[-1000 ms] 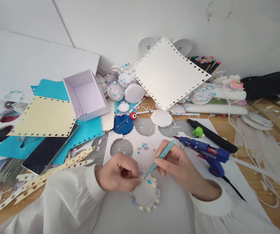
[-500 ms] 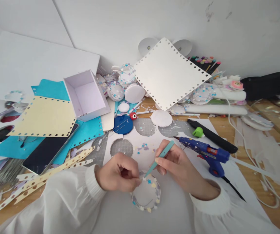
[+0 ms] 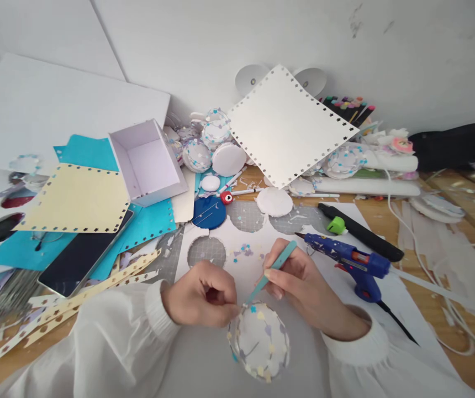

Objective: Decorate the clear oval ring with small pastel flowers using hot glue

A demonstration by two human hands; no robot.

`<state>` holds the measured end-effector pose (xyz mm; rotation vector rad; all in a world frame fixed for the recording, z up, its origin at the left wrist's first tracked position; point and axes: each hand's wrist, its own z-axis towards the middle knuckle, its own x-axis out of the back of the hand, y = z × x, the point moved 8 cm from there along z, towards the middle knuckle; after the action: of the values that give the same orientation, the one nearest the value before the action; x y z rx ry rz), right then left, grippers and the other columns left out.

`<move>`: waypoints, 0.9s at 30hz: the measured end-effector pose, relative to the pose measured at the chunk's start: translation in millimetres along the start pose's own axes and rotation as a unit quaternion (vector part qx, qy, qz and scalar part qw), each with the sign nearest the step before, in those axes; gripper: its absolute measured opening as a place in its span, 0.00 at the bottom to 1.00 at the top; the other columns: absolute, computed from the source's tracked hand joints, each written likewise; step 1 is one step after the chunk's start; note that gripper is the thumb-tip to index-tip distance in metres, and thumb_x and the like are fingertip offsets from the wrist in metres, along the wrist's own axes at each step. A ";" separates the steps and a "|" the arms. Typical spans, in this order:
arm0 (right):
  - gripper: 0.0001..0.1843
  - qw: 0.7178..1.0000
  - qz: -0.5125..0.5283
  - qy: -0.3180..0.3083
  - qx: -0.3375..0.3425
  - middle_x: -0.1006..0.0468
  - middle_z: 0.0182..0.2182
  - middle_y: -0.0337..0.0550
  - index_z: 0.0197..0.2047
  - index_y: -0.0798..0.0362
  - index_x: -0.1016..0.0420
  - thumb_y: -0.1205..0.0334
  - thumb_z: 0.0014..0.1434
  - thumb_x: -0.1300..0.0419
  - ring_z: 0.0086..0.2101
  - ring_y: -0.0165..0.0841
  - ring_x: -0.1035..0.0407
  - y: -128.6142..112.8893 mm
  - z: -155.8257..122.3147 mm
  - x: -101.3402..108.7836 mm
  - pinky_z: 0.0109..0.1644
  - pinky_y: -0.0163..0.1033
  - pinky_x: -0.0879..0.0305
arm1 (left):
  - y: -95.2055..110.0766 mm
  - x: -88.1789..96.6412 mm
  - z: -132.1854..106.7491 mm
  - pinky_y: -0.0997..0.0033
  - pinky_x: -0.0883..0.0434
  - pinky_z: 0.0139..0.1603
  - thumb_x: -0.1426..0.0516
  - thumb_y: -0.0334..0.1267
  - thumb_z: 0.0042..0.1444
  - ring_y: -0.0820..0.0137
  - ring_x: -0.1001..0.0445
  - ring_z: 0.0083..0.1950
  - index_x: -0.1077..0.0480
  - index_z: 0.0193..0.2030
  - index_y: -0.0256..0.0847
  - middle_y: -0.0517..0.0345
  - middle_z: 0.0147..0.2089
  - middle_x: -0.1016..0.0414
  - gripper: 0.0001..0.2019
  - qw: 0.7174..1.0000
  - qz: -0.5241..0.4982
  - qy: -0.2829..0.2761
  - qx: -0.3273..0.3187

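Observation:
My left hand (image 3: 204,296) is closed, thumb and fingertips pinched at the upper left edge of a round white ornament (image 3: 259,344). Yellow, lilac and blue paper shapes dot the ornament's wire-like rim, and it hangs tilted below my fingers. In my right hand (image 3: 299,284) is a pair of teal tweezers (image 3: 281,258), gripped like a pen. Their tips point down to the ornament's top edge, close to my left fingertips. Whether anything sits between the tips is too small to tell. Small paper cutouts (image 3: 243,252) lie on the white sheet beyond my hands.
A blue glue gun (image 3: 345,254) lies to the right, its cord trailing forward. Behind it is a black pen-like tool (image 3: 362,232). On the left are a phone (image 3: 80,257), punched paper (image 3: 75,199) and a lilac box (image 3: 148,166). White discs (image 3: 274,202) and a red punch (image 3: 226,197) sit behind.
The ornament has swung down and to the right and tilted, showing more of its face and rim. Both hands stay nearly in place, with the tweezer tips still at its top edge.

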<state>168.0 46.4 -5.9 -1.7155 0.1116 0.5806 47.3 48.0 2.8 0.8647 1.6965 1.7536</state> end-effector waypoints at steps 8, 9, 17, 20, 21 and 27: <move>0.09 1.000 0.020 -0.008 -0.010 0.35 0.20 0.28 0.33 0.51 0.35 0.63 0.58 0.37 0.20 0.21 0.41 4.2 -0.7 -2.5 0.26 0.31 0.45 | -1.7 -2.9 -0.1 0.78 0.48 0.17 0.42 0.32 0.48 0.80 0.47 0.18 0.38 0.16 0.36 0.63 0.16 0.42 0.13 0.999 -0.003 -0.033 0.024; 0.09 1.000 0.019 -0.008 -0.011 0.35 0.20 0.28 0.33 0.51 0.35 0.63 0.58 0.37 0.20 0.21 0.40 4.3 -0.8 -2.8 0.26 0.31 0.45 | -2.1 -2.6 -0.1 0.78 0.48 0.17 0.42 0.33 0.47 0.80 0.47 0.18 0.38 0.16 0.36 0.63 0.16 0.43 0.13 0.999 -0.009 -0.033 0.028; 0.08 0.998 -0.037 0.029 0.051 0.31 0.25 0.31 0.34 0.49 0.35 0.62 0.59 0.37 0.22 0.23 0.38 -5.8 -5.1 2.9 0.27 0.33 0.42 | -4.8 5.2 2.2 0.78 0.49 0.16 0.40 0.34 0.44 0.81 0.51 0.18 0.41 0.16 0.37 0.65 0.16 0.46 0.14 0.996 -0.077 0.017 0.046; 0.07 0.994 -0.065 0.040 0.073 0.31 0.25 0.31 0.34 0.48 0.34 0.62 0.59 0.38 0.22 0.25 0.37 -8.1 -7.0 4.5 0.27 0.34 0.40 | -3.7 4.7 2.7 0.78 0.49 0.16 0.40 0.33 0.44 0.81 0.52 0.18 0.42 0.16 0.37 0.66 0.16 0.47 0.15 0.996 -0.075 0.014 0.044; 0.07 0.993 -0.072 0.042 0.078 0.32 0.25 0.31 0.34 0.48 0.34 0.62 0.59 0.38 0.22 0.25 0.37 -8.5 -7.4 5.0 0.27 0.34 0.40 | -3.7 4.6 2.7 0.78 0.49 0.16 0.40 0.33 0.44 0.81 0.52 0.18 0.43 0.16 0.37 0.66 0.16 0.47 0.15 0.996 -0.072 0.013 0.045; 0.06 0.991 -0.097 0.033 0.086 0.32 0.26 0.32 0.35 0.48 0.34 0.64 0.60 0.39 0.23 0.24 0.37 -8.2 -9.0 5.6 0.27 0.33 0.40 | -4.9 4.2 2.2 0.78 0.50 0.16 0.41 0.33 0.44 0.81 0.51 0.18 0.43 0.15 0.37 0.66 0.16 0.47 0.15 0.997 -0.063 0.016 0.053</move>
<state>178.8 41.2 0.0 -1.5576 0.0389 0.3588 46.0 52.9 -1.7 0.7611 1.8368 1.6156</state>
